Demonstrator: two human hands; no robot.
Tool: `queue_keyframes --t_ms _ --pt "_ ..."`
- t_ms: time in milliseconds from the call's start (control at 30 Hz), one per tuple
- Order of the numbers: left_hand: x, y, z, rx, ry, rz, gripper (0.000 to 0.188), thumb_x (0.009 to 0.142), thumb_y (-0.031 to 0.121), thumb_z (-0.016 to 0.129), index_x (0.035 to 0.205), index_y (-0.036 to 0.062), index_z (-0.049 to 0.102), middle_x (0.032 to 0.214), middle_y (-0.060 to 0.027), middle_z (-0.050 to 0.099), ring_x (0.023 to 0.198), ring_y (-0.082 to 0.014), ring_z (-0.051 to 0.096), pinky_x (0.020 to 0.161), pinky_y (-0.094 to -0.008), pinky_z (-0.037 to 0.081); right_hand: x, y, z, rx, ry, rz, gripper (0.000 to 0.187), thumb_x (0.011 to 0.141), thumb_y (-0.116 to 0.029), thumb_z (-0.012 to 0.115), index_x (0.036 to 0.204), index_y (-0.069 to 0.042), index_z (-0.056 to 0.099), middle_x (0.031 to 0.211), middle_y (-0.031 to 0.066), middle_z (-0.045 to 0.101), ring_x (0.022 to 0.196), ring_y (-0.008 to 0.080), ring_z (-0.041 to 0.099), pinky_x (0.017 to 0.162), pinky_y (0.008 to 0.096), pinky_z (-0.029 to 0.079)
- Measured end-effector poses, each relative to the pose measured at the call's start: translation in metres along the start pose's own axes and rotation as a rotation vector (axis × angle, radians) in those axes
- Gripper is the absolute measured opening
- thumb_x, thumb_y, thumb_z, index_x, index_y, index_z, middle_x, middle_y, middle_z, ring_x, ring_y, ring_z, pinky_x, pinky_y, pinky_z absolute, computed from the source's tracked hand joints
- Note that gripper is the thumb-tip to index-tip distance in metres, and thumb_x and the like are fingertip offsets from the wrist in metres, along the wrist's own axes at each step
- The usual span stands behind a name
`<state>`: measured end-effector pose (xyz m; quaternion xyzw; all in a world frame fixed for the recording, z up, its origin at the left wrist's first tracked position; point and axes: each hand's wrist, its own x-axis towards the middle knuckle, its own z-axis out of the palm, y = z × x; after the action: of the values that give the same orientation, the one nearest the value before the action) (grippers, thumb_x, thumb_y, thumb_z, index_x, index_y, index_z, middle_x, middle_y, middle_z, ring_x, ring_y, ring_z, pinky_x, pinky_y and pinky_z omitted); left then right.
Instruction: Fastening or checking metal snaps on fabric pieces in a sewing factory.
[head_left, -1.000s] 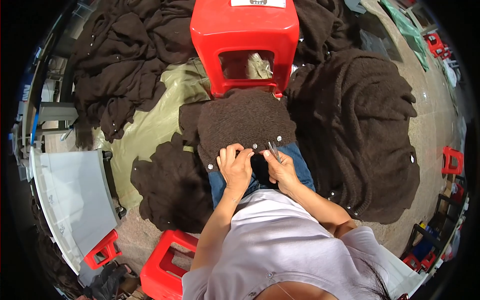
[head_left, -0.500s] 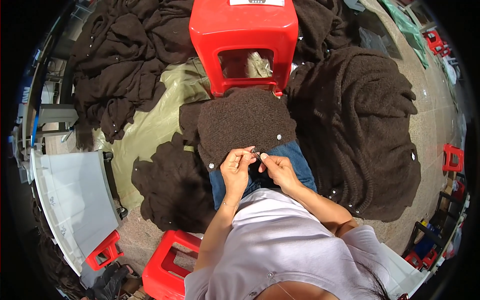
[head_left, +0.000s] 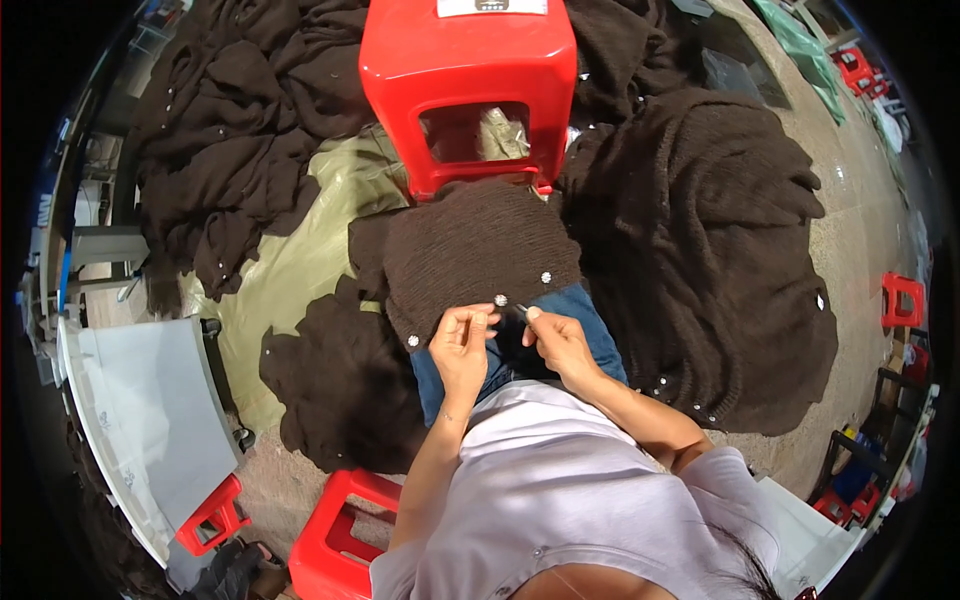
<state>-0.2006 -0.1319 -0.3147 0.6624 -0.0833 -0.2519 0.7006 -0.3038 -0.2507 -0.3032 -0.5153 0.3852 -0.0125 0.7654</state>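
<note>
A brown knit garment (head_left: 470,235) lies across the person's lap, over blue jeans (head_left: 580,325), with three shiny buttons (head_left: 546,277) along its near edge. The left hand (head_left: 462,348), fingers bent, is at that edge just beside the middle button; whether it pinches the cloth I cannot tell. The right hand (head_left: 560,347) is closed on a small metal tool (head_left: 521,312), its tip near the same button. A red stool (head_left: 470,60) stands just beyond the garment.
</note>
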Motion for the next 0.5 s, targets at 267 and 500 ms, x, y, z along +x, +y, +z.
queue_keyframes --t_ms 267,500 --pt "0.022 0.004 0.037 0.564 -0.116 0.611 0.016 0.077 -0.002 0.074 0.090 -0.0002 0.067 0.092 -0.0114 0.063 0.077 -0.0208 0.061 0.065 -0.0293 0.050 -0.003 0.008 -0.039 0.350 0.279 0.000 0.047 0.098 -0.050 0.050 0.082 -0.006 0.058 0.048 -0.0070 0.033 0.037 0.0031 0.023 0.036 0.0223 0.017" --pt "0.038 -0.004 0.060 0.654 -0.176 0.481 0.024 0.078 0.003 0.075 0.099 0.0032 0.064 0.095 -0.0107 0.057 0.075 -0.0209 0.058 0.066 -0.0316 0.049 0.001 0.005 -0.039 0.351 0.265 -0.011 0.042 0.099 -0.043 0.052 0.081 -0.006 0.058 0.049 -0.0078 0.033 0.038 0.0026 0.023 0.036 0.0221 0.018"
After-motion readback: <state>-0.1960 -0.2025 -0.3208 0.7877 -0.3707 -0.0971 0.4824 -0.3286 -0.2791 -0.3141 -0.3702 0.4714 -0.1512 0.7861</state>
